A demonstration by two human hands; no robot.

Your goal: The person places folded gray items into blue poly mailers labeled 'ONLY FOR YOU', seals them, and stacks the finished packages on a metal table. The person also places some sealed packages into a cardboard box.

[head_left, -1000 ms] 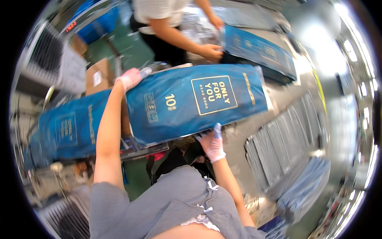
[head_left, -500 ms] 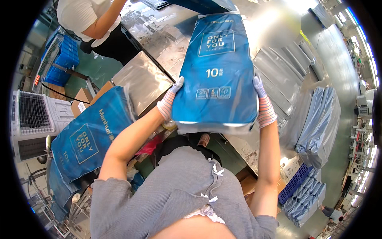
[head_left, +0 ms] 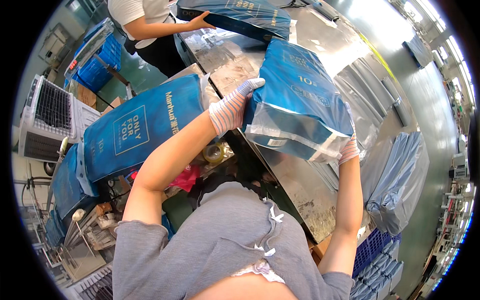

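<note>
**Blue pack held by its ends above the counter edge**

The blue soft pack (head_left: 300, 100) in its clear wrapper hangs tilted over the steel counter (head_left: 295, 185), gripped only at its two sides; the slick film could slide through the gloves, or the loose lower end could sag and catch the counter edge. The left hand (head_left: 235, 107) lies flat on the pack's left side, fingers (head_left: 252, 85) together and extended; the right hand (head_left: 349, 147) clamps the lower right corner, its fingers mostly hidden behind the pack.

Four blue packages (head_left: 300, 105), two gloved hands (head_left: 235, 107)
</note>
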